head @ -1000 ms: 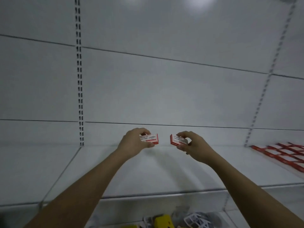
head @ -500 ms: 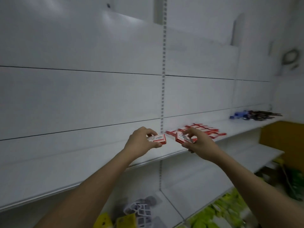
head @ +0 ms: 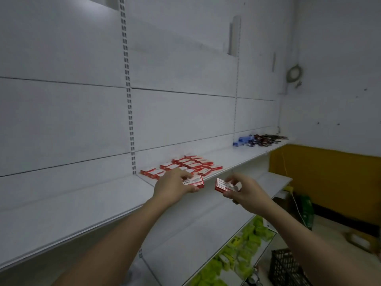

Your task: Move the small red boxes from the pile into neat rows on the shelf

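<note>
My left hand (head: 175, 187) holds a small red and white box (head: 195, 182) between thumb and fingers, just above the white shelf (head: 86, 211) near its front edge. Held off the shelf's front edge, my right hand (head: 244, 191) pinches a second small red box (head: 224, 185). Behind my left hand, several matching red boxes (head: 189, 165) lie on the shelf in rough rows and a loose pile; my hand hides the nearest ones.
Blue boxes (head: 243, 140) and dark small items (head: 266, 139) lie farther right on the same shelf. A lower shelf holds yellow-green packets (head: 241, 250). A black crate (head: 286, 267) stands on the floor at the lower right, by a yellow wall panel (head: 329, 182).
The view has swung right along the shelf, bringing the red boxes, the blue items and the yellow panel into sight. Both hands, each with its box, have come up to the red boxes.
</note>
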A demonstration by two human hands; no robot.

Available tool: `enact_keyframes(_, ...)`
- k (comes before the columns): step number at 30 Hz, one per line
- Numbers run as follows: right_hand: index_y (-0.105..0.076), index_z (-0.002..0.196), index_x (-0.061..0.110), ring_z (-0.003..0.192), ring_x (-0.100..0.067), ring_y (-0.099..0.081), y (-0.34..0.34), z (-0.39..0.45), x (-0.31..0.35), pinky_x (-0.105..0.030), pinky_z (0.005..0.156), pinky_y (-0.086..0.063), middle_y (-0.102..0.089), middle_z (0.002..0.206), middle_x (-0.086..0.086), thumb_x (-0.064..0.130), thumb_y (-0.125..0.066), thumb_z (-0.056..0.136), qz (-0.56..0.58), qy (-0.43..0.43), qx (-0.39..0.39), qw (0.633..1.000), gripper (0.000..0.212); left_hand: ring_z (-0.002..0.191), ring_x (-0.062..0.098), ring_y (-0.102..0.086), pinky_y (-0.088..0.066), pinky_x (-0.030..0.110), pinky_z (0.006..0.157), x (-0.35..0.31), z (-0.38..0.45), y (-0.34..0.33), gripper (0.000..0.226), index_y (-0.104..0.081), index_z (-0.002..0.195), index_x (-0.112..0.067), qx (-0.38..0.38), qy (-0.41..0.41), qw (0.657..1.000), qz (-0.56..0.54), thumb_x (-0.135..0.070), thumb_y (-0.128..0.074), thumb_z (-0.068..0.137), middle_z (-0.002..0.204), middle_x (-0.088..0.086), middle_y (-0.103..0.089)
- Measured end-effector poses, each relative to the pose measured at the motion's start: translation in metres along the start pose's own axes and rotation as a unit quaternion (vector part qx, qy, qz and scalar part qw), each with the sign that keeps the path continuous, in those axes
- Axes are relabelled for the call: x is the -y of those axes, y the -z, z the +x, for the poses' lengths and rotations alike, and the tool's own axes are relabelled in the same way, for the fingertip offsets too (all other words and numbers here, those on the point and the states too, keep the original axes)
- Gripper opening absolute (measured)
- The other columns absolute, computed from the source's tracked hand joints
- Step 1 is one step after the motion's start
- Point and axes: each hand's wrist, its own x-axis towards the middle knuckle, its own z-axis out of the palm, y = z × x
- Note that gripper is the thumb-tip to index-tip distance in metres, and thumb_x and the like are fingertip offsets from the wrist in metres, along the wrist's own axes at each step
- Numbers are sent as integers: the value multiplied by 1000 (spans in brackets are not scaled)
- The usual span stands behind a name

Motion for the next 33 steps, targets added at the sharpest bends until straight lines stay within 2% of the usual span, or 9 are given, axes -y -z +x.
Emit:
enact_keyframes(2,-58,104,30,71,-18,-67,3,19,-24,-42,62,-59,-57,98,10,23,-74,82,-15,-8,5,1000,28,90,6,-51,-40,25,65,0,24,-25,48,-69,111,-32,2,-2,1000,-6,-50,-78,67,108,-12,-61)
enact_keyframes(7,-57,106,32,72,-15,-66,17,87,-68,-34,61,-59,-57,100,9,25,-74,82,-42,-5,36,998,30,100,13,-54,-45,29,80,9,93,-72,52,-67,116,-26,1,10,1000,-6,-43,-81,69,113,-4,-62)
enact_keyframes(10,-58,110,30,77,-12,-64,23,127,-92,-26,59,-56,-58,105,8,30,-74,81,-61,11,31,998,34,104,15,-55,-42,27,82,14,133,-92,53,-66,117,-22,-12,30,999,-8,-40,-81,69,118,-2,-62)
enact_keyframes(12,-58,112,30,83,-11,-61,26,148,-109,-28,64,-55,-59,107,8,33,-75,80,-72,15,32,997,35,104,15,-56,-44,27,83,15,154,-105,54,-66,117,-21,-16,41,999,-7,-38,-82,69,119,-2,-62)
enact_keyframes(16,-57,112,30,88,-11,-59,24,187,-140,-26,70,-55,-60,109,7,34,-74,80,-84,12,62,994,37,98,10,-56,-43,21,74,14,187,-132,50,-66,115,-23,-10,48,998,38,-36,-82,70,119,-3,-63)
enact_keyframes(18,-57,111,29,83,-11,-59,23,210,-152,-24,65,-54,-60,107,6,34,-74,81,-86,10,70,994,35,97,11,-56,-40,20,71,16,202,-143,44,-66,109,-26,-17,63,996,55,-35,-82,70,119,-4,-63)
enact_keyframes(22,-57,110,27,83,-11,-58,13,258,-167,-17,58,-43,-61,109,4,35,-73,82,-104,38,108,988,33,95,11,-57,-47,25,73,19,221,-164,35,-64,99,-30,-23,85,992,93,-36,-81,70,113,-6,-65)
enact_keyframes(28,-58,108,24,95,-16,-56,-5,321,-177,-30,80,-50,-61,114,-1,30,-71,83,-123,99,162,974,29,90,11,-57,-49,24,77,20,240,-191,30,-63,93,-26,-38,142,985,96,-30,-82,70,107,-4,-66)
enact_keyframes(33,-55,104,25,99,-16,-55,-33,342,-195,-27,82,-45,-59,118,-2,31,-68,86,-111,146,178,967,23,89,12,-60,-51,25,81,19,249,-212,30,-64,100,-23,-40,195,972,123,-36,-77,76,106,-3,-67)
